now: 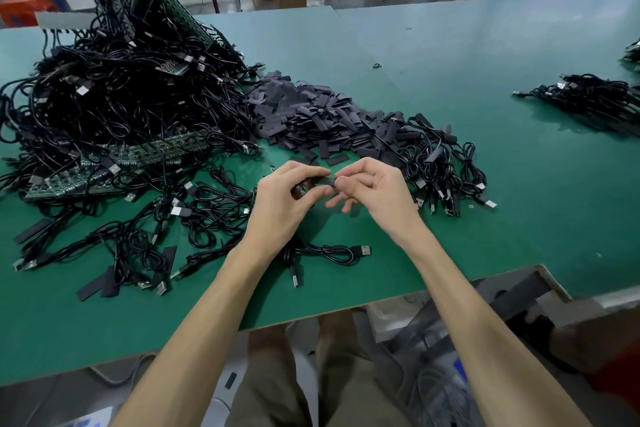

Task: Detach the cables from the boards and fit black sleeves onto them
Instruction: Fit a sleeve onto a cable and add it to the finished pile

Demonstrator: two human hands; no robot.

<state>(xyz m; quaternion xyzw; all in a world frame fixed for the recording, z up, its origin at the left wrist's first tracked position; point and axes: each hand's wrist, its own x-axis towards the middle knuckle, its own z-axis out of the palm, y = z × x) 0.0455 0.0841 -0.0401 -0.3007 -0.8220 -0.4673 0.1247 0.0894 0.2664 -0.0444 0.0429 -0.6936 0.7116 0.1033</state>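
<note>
One sleeve [326,181], left hand [282,199], right hand [375,194] pinching

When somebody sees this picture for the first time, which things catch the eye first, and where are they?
First, the big heap of black cables tangled with green boards on the left of the green table. Right of it lies a pile of loose black sleeves. In the middle, near the front edge, the left hand and right hand pinch one black sleeve between them.
</note>
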